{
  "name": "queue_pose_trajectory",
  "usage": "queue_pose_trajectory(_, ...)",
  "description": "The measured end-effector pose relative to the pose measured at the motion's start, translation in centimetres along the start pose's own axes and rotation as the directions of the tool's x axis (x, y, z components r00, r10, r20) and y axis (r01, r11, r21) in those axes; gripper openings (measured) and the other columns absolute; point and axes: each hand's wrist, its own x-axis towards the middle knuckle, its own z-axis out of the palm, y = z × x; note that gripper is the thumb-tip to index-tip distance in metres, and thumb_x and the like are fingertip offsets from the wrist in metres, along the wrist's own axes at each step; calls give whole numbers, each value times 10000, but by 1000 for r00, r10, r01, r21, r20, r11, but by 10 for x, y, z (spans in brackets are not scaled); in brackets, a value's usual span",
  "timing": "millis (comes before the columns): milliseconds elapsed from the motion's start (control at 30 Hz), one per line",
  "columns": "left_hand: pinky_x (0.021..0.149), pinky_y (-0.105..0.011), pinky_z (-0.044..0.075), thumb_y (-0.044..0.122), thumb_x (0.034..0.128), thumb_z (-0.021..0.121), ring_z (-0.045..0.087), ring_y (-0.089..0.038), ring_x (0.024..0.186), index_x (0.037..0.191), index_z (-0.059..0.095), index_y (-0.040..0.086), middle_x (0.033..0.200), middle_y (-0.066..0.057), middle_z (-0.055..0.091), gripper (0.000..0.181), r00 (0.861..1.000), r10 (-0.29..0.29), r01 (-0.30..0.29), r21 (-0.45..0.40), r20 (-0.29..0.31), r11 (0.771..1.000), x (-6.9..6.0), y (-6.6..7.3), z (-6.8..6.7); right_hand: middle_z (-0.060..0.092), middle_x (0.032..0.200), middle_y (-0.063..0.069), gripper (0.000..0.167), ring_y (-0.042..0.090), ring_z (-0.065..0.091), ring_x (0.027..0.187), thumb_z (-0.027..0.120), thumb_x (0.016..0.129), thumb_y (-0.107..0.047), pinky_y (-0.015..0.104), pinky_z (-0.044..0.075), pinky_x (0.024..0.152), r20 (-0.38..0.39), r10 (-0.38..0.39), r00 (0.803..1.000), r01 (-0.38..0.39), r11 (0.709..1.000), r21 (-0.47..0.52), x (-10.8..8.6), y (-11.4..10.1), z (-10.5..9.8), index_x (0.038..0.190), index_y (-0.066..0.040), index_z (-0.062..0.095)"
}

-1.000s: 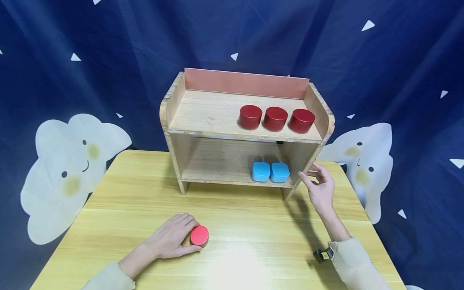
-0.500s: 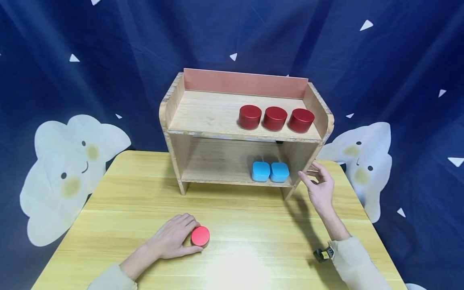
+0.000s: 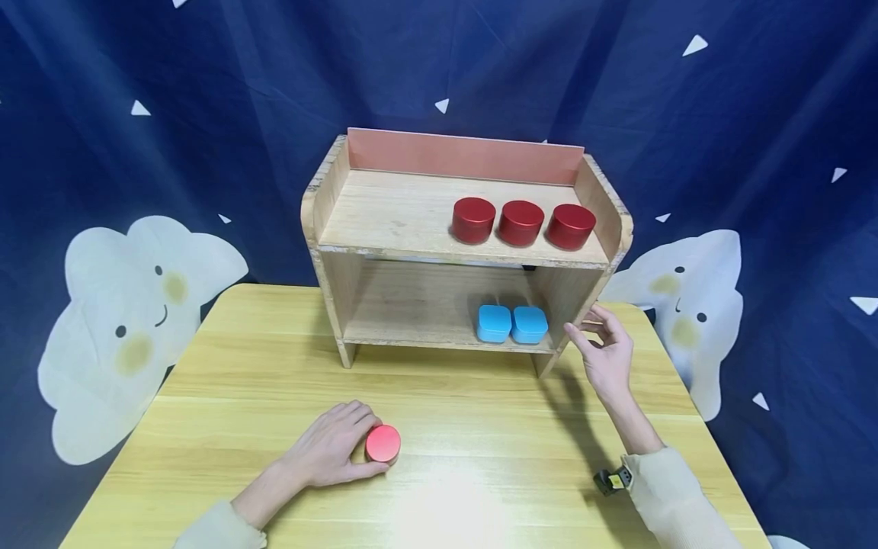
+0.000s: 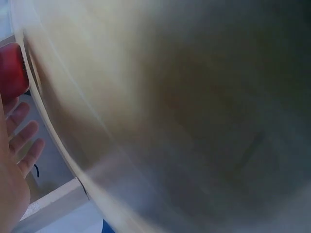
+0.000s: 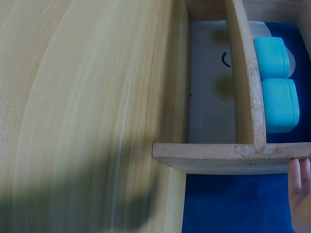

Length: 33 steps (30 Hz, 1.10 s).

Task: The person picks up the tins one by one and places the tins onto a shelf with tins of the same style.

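Note:
My left hand (image 3: 332,450) holds a small round red tin (image 3: 382,444) between thumb and fingers, low over or on the table; contact beneath it cannot be told. In the left wrist view, that hand (image 4: 14,165) shows at the left edge beside a red tin (image 4: 12,70). My right hand (image 3: 607,354) touches the right side panel of a wooden two-tier shelf (image 3: 391,221), thumb near its front edge. In the right wrist view, the fingertips (image 5: 294,170) rest against that panel's outer face. Part of the right fingers is hidden behind the panel in the head view.
Several round tins, dark red (image 3: 521,223), stand in a row on the upper tier's right half. Two blue rounded-square boxes (image 3: 511,324) sit side by side at the lower tier's right. The shelf stands on a wooden table (image 3: 261,366) before a blue curtain (image 3: 274,69).
My left hand and the round red tin have shifted slightly to the right. The right hand and the shelf stay where they were.

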Motion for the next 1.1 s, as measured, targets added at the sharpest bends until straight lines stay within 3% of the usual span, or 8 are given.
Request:
queue_pose_trajectory(600,803,-290,580,636,738,855,612,-87,936,1091,690,201,1016,74,672,584,996,-5,7,26,-93,1000,24,4,-11,735,990,-168,458,-44,711,829,750,850,169,97,563,641,6,-13,1000,13,1000,13,1,1,-1,1291,75,672)
queue_pose_trajectory(900,872,-346,605,639,749,840,659,-150,998,1108,703,176,1050,40,721,601,991,-7,14,49,-137,999,48,9,-33,736,984,-165,463,-43,711,820,745,846,181,98,562,637,7,-15,1000,15,1000,25,1,2,-1,1290,75,673)
queue_pose_trajectory(1100,799,-325,589,612,726,859,641,-153,979,1075,694,171,1027,36,709,586,982,7,3,49,-190,999,63,10,-43,737,984,-165,465,-43,712,825,747,843,181,99,562,636,4,-7,1000,7,1000,24,1,2,-1,1289,72,675)
